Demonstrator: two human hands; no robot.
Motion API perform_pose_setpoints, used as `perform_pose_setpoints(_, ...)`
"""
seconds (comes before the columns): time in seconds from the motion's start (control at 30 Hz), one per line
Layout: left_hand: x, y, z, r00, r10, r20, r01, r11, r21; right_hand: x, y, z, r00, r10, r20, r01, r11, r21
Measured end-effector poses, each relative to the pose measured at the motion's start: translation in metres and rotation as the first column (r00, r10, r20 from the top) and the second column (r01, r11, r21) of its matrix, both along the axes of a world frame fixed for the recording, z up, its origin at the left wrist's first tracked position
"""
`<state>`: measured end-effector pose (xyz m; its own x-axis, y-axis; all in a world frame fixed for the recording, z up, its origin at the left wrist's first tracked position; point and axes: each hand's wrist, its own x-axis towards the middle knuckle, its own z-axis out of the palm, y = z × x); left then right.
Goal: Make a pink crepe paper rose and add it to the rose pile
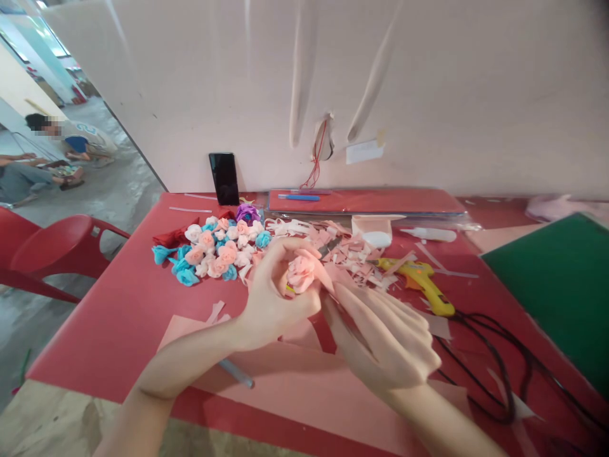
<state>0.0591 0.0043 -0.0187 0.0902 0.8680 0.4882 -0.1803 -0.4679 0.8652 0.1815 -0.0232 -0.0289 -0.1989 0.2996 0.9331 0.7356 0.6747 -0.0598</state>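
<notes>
The right hand (pixel 380 343) is nearest, back turned up and fingers stretched out close together. Their tips reach the loose edge of a pink paper rose (pixel 301 273), but whether they pinch that edge cannot be told. The left hand (pixel 273 298) is curled around the rose from the left and holds it raised above the red table (pixel 118 317), with the thumb and fingers closed on its base. The rose therefore sits between the two hands, inside the left one and just at the right one's fingertips. Under both forearms lies a pink sheet of paper (pixel 295 381). Beyond the left hand is a heap of finished paper roses (pixel 214 251) in pink, white and blue. Pink paper scraps (pixel 352 251) are scattered behind the held rose. A yellow glue gun (pixel 425 285) lies near the right hand on its far right side, and its black cord (pixel 495 362) loops towards the table's edge. A dark phone (pixel 224 178) leans upright against the wall.
</notes>
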Motion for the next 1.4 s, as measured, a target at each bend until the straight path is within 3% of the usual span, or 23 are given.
perform_pose_setpoints(0.33,-0.0006,-0.0004,-0.0017,0.989,-0.122,0.08,0.128,0.988,-0.083,0.0028,-0.0011,-0.0006,0.998,0.065,-0.002,-0.065,0.998,-0.009)
perform_pose_setpoints(0.63,0.0002,0.002,-0.0016,0.942,-0.229,0.243,0.267,0.954,-0.135,0.0003,-0.0025,0.0003,0.995,0.026,-0.097,-0.032,0.997,-0.069)
perform_pose_setpoints(0.83,0.0009,0.0016,-0.0024,0.903,-0.308,0.299,0.346,0.935,-0.082,0.0014,-0.0005,-0.001,0.991,-0.037,-0.13,0.028,0.997,-0.073)
perform_pose_setpoints(1.03,-0.0018,0.0013,-0.0051,0.926,-0.246,0.286,0.306,0.933,-0.188,0.002,-0.0033,0.0028,0.979,-0.094,-0.183,0.065,0.985,-0.162)
perform_pose_setpoints(1.4,-0.0074,0.0007,0.0027,0.835,-0.342,0.43,0.505,0.788,-0.352,0.0051,-0.005,0.0043,0.906,-0.066,-0.417,-0.102,0.924,-0.368)
